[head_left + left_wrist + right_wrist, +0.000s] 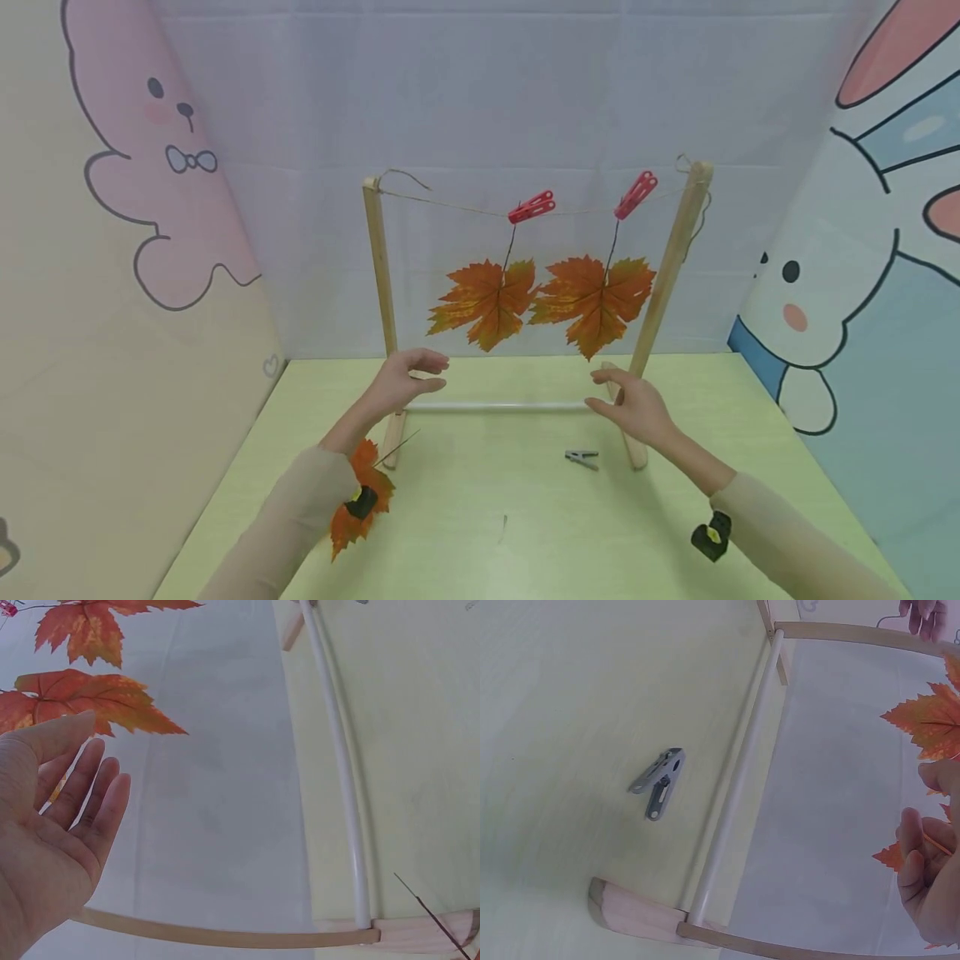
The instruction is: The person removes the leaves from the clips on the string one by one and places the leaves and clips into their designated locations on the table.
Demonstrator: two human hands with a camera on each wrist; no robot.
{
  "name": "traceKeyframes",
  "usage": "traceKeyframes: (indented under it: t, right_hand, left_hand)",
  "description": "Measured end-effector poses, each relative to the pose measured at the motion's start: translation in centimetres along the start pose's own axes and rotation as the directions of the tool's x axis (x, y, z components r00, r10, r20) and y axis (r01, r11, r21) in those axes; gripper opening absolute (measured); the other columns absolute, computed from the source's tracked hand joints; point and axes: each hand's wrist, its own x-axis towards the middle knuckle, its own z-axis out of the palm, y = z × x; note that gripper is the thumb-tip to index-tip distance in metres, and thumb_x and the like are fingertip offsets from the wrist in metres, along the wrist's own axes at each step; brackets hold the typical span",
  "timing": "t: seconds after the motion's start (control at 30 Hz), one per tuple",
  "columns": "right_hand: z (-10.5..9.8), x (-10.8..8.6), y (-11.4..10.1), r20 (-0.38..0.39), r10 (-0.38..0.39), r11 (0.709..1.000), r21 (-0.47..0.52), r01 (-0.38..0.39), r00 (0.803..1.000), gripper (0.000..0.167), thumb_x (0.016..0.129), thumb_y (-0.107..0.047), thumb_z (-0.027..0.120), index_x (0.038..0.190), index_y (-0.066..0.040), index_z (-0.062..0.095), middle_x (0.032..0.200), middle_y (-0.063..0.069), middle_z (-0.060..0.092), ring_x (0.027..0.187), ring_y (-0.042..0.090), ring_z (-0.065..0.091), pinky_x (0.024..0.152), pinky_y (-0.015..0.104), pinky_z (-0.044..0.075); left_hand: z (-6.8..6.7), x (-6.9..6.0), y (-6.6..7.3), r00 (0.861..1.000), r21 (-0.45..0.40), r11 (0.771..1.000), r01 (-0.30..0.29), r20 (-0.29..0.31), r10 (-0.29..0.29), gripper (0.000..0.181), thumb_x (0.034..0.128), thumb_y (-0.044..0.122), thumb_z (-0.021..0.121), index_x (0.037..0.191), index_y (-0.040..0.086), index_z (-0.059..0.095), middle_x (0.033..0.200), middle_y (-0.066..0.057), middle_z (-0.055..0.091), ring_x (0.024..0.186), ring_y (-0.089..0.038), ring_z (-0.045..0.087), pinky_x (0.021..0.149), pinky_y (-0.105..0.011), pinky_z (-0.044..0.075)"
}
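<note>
Two orange maple-like leaves hang by their stems from a string [450,204], the left leaf [486,302] from a red clothespin [531,207], the right leaf [592,298] from another red clothespin [636,196]. My left hand [405,382] hovers by the left post with loosely bent fingers, holding nothing. Beside the right post, my right hand [636,407] is likewise empty, its thumb and fingers apart. On the table, a grey clothespin [581,458] lies left of the right foot. A third leaf [345,529] lies under my left forearm, partly hidden.
The string runs between a left wooden post [381,267] and a right wooden post [671,267]. A white rod [502,407] joins the posts low down. A tiny thin scrap [504,527] lies on the pale table [450,492]. Cartoon-printed sheets flank both sides.
</note>
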Motion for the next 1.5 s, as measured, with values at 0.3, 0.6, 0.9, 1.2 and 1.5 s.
traceKeyframes:
  t: [0.3, 0.6, 0.9, 1.2, 1.5]
  right_hand:
    - [-2.4, 2.4, -2.5, -0.029, -0.098, 0.993, -0.062, 0.096, 0.995, 0.04, 0.081, -0.026, 0.068, 0.112, -0.003, 0.061, 0.081, 0.005, 0.063, 0.044, 0.005, 0.045, 0.04, 0.024, 0.036]
    - [-5.0, 5.1, -5.1, -0.068, -0.189, 0.979, -0.087, 0.183, 0.98, 0.039, 0.08, -0.02, 0.069, 0.112, 0.001, 0.06, 0.101, 0.017, 0.063, 0.049, 0.013, 0.046, 0.044, 0.024, 0.037]
    - [-7.0, 7.1, -6.9, -0.165, -0.31, 0.947, -0.142, 0.288, 0.937, 0.035, 0.077, -0.015, 0.072, 0.108, 0.0, 0.063, 0.083, 0.013, 0.064, 0.048, 0.015, 0.041, 0.044, 0.024, 0.033]
    - [-8.7, 9.2, -8.9, -0.187, -0.315, 0.945, -0.151, 0.29, 0.93, 0.036, 0.08, -0.018, 0.069, 0.111, 0.0, 0.062, 0.065, 0.008, 0.055, 0.052, 0.014, 0.044, 0.046, 0.023, 0.034]
    - [-9.3, 10.4, -9.8, -0.223, -0.307, 0.949, -0.139, 0.282, 0.925, 0.035, 0.082, -0.018, 0.067, 0.112, -0.002, 0.06, 0.083, 0.011, 0.062, 0.05, 0.009, 0.038, 0.047, 0.023, 0.031]
  left_hand:
    - [-0.1, 1.8, 4.6, 0.999, -0.001, 1.0, -0.031, 0.026, 0.031, 0.032, 0.0829, 0.011, 0.066, 0.113, 0.001, 0.06, 0.107, -0.012, 0.062, 0.1, -0.026, 0.057, 0.081, -0.036, 0.049]
    - [-0.6, 3.4, 7.6, 0.994, 0.008, 0.994, -0.108, -0.002, 0.108, 0.031, 0.0834, 0.013, 0.065, 0.111, -0.001, 0.061, 0.105, -0.017, 0.062, 0.095, -0.022, 0.058, 0.081, -0.037, 0.047]
    - [0.3, 5.0, 9.5, 0.992, 0.001, 0.992, -0.128, -0.016, 0.128, 0.028, 0.0857, 0.017, 0.063, 0.11, 0.004, 0.062, 0.098, -0.007, 0.065, 0.091, -0.017, 0.058, 0.082, -0.034, 0.046]
    - [0.7, 6.5, 11.0, 0.984, -0.078, 0.984, -0.158, -0.089, 0.151, 0.028, 0.0854, 0.013, 0.063, 0.11, 0.001, 0.061, 0.093, -0.007, 0.065, 0.085, -0.017, 0.058, 0.074, -0.028, 0.049]
    - [1.3, 8.1, 12.3, 0.971, -0.184, 0.976, -0.12, -0.228, 0.076, 0.028, 0.0848, 0.016, 0.064, 0.11, 0.003, 0.062, 0.091, -0.008, 0.063, 0.084, -0.017, 0.059, 0.072, -0.022, 0.047]
